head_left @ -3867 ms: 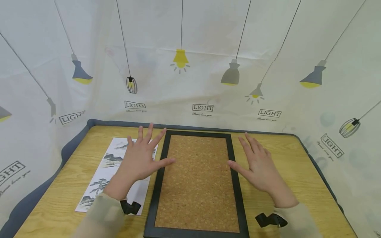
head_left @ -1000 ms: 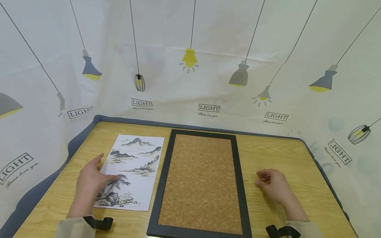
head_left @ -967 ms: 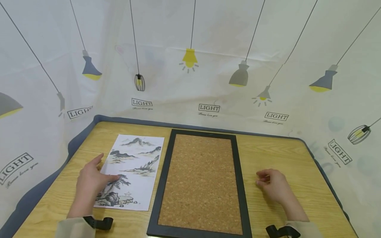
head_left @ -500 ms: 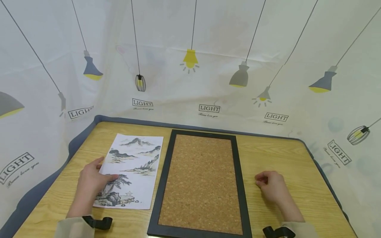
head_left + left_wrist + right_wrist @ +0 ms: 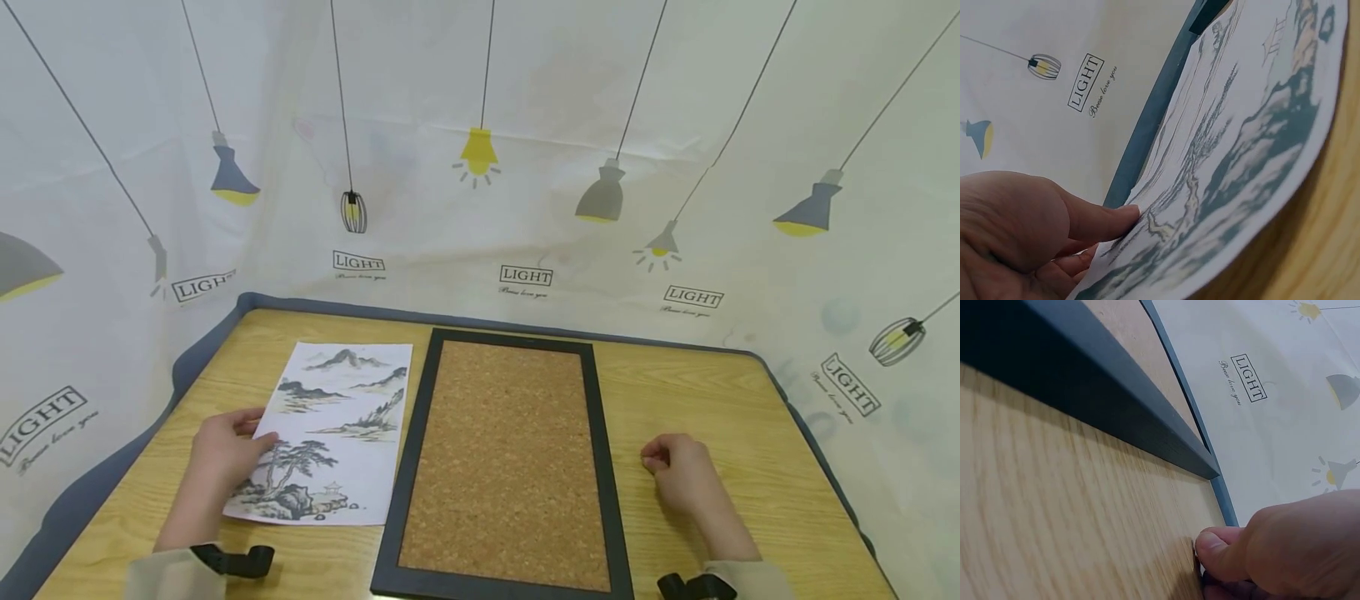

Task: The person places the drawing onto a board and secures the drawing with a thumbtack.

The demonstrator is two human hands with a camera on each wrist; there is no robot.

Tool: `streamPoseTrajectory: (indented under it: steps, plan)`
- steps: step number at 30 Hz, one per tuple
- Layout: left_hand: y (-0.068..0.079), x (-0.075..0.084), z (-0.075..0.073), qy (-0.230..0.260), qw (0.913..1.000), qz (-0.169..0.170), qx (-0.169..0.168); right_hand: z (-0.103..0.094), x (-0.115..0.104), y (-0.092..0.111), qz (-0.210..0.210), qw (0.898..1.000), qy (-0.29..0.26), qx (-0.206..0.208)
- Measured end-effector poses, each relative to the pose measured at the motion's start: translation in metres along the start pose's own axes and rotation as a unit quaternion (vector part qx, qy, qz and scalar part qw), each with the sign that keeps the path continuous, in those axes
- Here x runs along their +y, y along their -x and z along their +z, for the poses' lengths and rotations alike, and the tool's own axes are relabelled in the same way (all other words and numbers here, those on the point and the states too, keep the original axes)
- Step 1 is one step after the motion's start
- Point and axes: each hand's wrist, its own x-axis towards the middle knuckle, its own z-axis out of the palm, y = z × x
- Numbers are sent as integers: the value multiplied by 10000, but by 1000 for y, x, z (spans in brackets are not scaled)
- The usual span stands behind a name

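Note:
My left hand [image 5: 221, 450] pinches the left edge of a white paper sheet [image 5: 360, 487] printed with an ink landscape of mountains, pines and rocks. In the left wrist view the thumb presses on top of the sheet [image 5: 1166, 187], with the other fingers underneath. That edge curves up off the wood. Right of the sheet lies a cork board [image 5: 510, 458] in a black frame. Beyond the frame, my right hand [image 5: 681, 471] rests near the wooden table, fingers loosely curled and thumb against the index finger. No held thing shows in it [image 5: 1285, 550].
The wooden table [image 5: 720, 392] has a dark blue border [image 5: 360, 310] along its far side. Behind it hangs a pale cloth [image 5: 420, 200] printed with lamps and LIGHT labels. The black frame [image 5: 1116, 381] stands slightly above the table surface.
Spread over the sheet and frame at first, my hands moved apart and lower. The left fingers closed on the sheet's edge, which has lifted and shifted slightly left. The right fingers curled in further.

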Motion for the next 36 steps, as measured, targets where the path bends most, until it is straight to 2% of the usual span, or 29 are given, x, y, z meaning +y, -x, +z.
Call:
streamPoseTrajectory:
  steps: [10, 15, 24, 31, 36]
  plan:
    - [-2, -2, -4, 364, 9991, -194, -129, -4, -1, 1, 63, 9997, -220, 120]
    - [-1, -5, -11, 471, 9986, -138, -187, -7, 0, 1, -6, 9992, -322, 247]
    - [3, 2, -26, 764, 9971, 1, -65, -17, 0, 3, -97, 9977, -495, 459]
    - [6, 7, -37, 851, 9954, 12, 451, -25, -1, 5, -296, 9954, -646, 642]
    - [11, 15, -39, 1188, 9923, 119, 327, -29, 0, 9, -292, 9934, -839, 727]
